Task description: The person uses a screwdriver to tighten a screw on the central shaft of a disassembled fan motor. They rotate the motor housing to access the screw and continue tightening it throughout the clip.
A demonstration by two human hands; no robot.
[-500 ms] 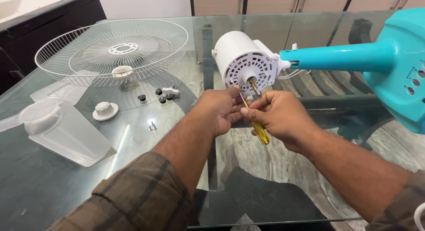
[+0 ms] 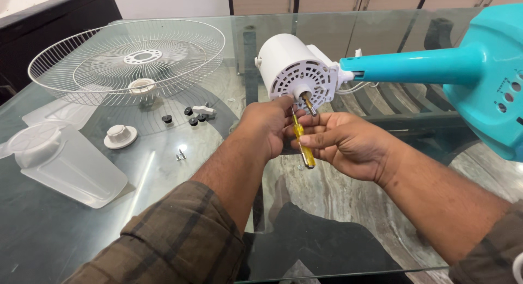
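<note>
A yellow-handled screwdriver point(image 2: 301, 142) is clamped in the fingers of the right hand point(image 2: 348, 145), just below the white fan motor point(image 2: 291, 71); the left hand point(image 2: 267, 126), fingers together, is pressed against the motor face above the glass surface point(image 2: 163, 175).

Home dining room, glass-topped table point(image 2: 163, 208), wooden cabinets point(image 2: 327, 0) behind (pale doors)

No packages, labels, signs or screens appear in this view. The nearest thing to a marking is a row of small round buttons point(image 2: 507, 96) set in the turquoise fan base point(image 2: 490, 82) at the right edge; any print beside them is too small to tell.
</note>
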